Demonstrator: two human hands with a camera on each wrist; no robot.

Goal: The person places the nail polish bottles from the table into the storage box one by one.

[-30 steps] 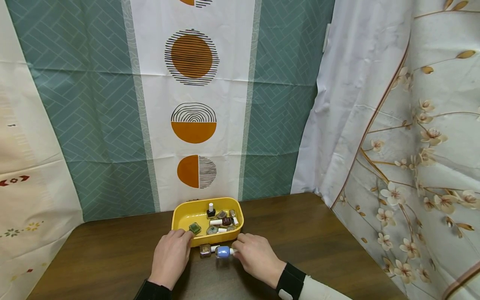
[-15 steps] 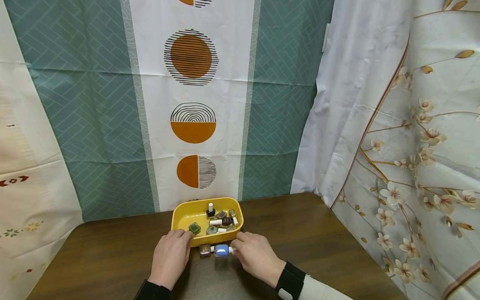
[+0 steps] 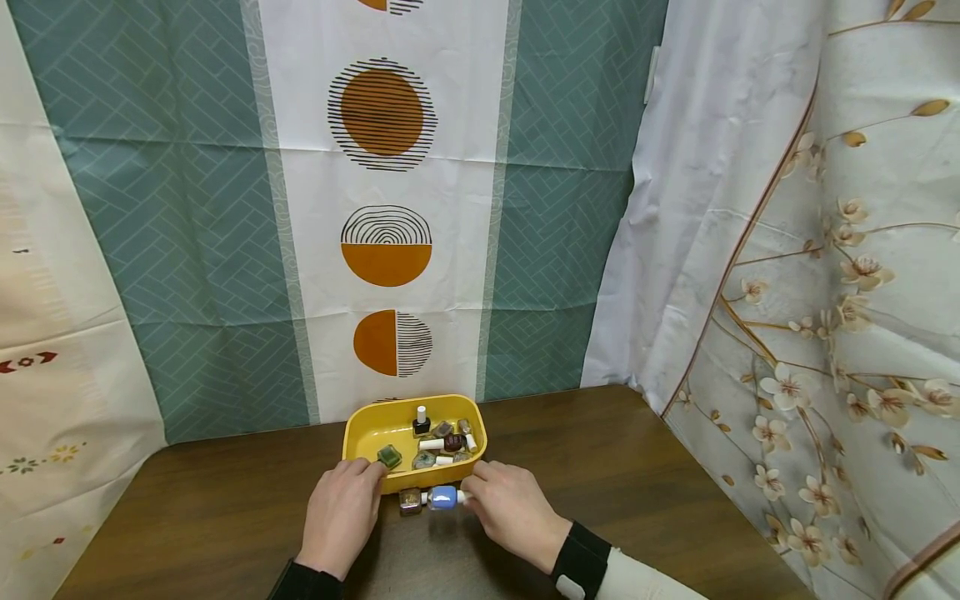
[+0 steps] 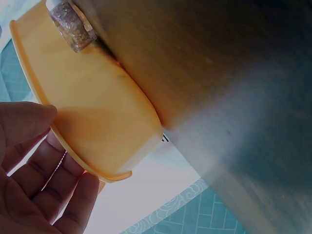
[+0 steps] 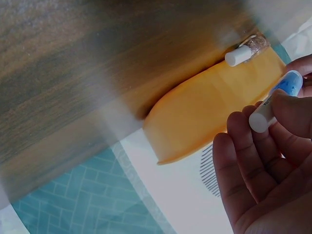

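A yellow tray [image 3: 367, 433] stands on the table against the hanging cloth. My left hand [image 3: 343, 510] grips its front left rim, thumb outside and fingers over the edge in the left wrist view. My right hand [image 3: 516, 510] pinches the white cap of a blue nail polish bottle [image 3: 442, 498], held sideways at the tray's front side. A brown glitter nail polish bottle [image 3: 410, 502] lies on the table before the tray, its white cap [image 5: 238, 56] pointing right. Inside the tray are a green bottle [image 3: 389, 456] near my left fingers and a black bottle [image 3: 422, 423] standing upright.
Several more bottles, among them a dark red one [image 3: 454, 442], lie in the tray's right half. The brown wooden table [image 3: 600, 483] extends to both sides. A patterned cloth [image 3: 390, 183] hangs behind it, and a floral curtain [image 3: 795, 400] borders the right.
My right hand has shifted slightly left and up with the blue nail polish bottle, nearer the tray's front side. My left hand stays on the rim.
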